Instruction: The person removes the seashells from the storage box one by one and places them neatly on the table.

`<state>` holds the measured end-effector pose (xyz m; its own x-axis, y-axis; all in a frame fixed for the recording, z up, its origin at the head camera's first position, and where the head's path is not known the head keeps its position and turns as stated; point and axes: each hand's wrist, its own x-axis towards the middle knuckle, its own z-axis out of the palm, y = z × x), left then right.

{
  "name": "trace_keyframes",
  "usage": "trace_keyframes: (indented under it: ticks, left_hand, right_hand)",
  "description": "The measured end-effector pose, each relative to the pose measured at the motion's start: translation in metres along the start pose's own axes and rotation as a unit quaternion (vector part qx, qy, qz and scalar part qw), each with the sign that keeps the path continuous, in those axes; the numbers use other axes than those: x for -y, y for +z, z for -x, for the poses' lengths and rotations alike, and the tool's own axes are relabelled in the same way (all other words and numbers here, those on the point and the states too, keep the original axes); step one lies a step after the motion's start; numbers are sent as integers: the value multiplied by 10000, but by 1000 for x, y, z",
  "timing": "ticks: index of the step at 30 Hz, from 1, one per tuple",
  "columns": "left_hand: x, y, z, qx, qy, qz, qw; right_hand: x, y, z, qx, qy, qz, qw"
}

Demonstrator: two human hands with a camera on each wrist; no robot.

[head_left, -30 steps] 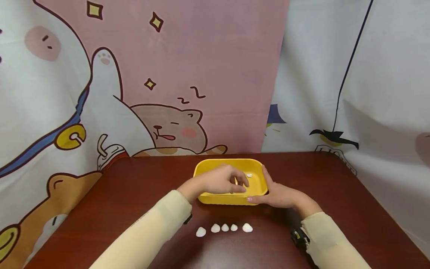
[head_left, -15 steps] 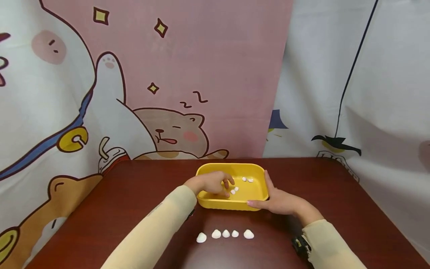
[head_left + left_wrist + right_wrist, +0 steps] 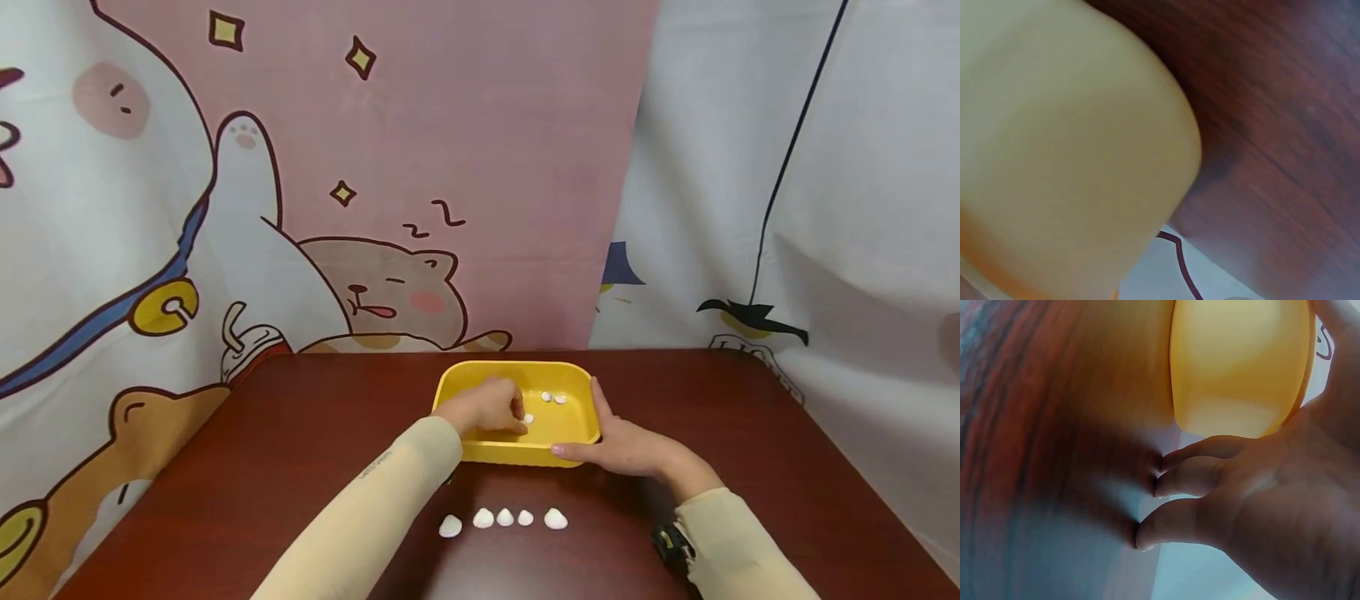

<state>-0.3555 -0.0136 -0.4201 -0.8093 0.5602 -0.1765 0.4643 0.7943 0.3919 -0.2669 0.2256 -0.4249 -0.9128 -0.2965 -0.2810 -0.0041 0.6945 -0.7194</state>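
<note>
My left hand reaches into a yellow tray, thumb and curled fingers low over its floor. They pinch at a small white seashell, mostly hidden by the fingers. Right beside the fingertips lies another small seashell. Two more seashells lie farther back in the tray. My right hand braces the tray's right front corner, its thumb along the front wall and a straight finger along the right side. In the right wrist view, its other fingertips touch the table. The left wrist view shows mostly a cream sleeve.
A row of several white seashells lies on the dark red-brown table, in front of the tray. Behind the table hangs a cloth backdrop with cartoon cats. A black device sits at the right wrist.
My left hand has moved within the tray, drawing back left, then closing over one of the two nearer seashells. The right hand stays at the tray's corner. The head view has shifted slightly.
</note>
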Motion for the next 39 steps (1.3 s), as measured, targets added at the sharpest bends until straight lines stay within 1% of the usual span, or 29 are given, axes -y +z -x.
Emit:
trace_keyframes:
  ticks: [4,8,10,13,17,20,24,26,27,28,31,32,33,34,35,37,39]
  left_hand:
    - [-3,3,1,39,21,-79,10000]
    - [-6,3,0,110,216,-80,9997]
    - [-7,2,0,87,358,-18,9993]
    - [-8,-3,2,-50,578,227,9981]
    - [-8,-14,7,-226,823,540,9949]
    - [-11,-22,14,-221,924,732,9928]
    - [-21,-28,27,-124,1044,1135,9880]
    - [-28,-27,38,-20,1171,1438,9827]
    - [-31,-26,45,60,1252,1632,9786]
    - [-35,-24,53,150,1320,1848,9738]
    - [-44,-12,76,407,1460,2573,9544]
    - [-47,-8,83,484,1494,2751,9485]
    - [-50,-3,88,528,1507,2860,9448]
    - [-54,3,91,534,1511,2867,9445]
    - [-57,9,93,524,1546,2788,9464]
    - [-64,21,93,459,1651,2297,9581]
    - [-71,33,90,373,1712,1746,9689]
  right_hand:
    - [0,1,0,8,21,26,10000]
    - [-2,0,2,-17,16,9,10000]
    - [-2,-1,3,-25,-33,7,10000]
    - [-2,-2,3,-54,-119,-38,9999]
    - [0,-3,3,-54,-158,-53,9998]
    - [0,-2,3,-41,-103,-25,9999]
    - [-2,-1,4,-88,-83,55,9999]
    - [-2,1,3,-99,-86,72,9999]
    - [-1,3,3,-95,-99,88,9999]
    - [-1,4,2,-89,-121,114,9998]
    - [1,6,0,-115,-163,85,9998]
    - [2,6,0,-131,-201,108,9997]
    - [3,6,0,-160,-230,105,9996]
    - [3,6,0,-191,-257,109,9994]
    - [3,5,-1,-223,-275,117,9993]
    - [2,5,0,-244,-299,131,9992]
    - [-1,4,1,-233,-320,147,9991]
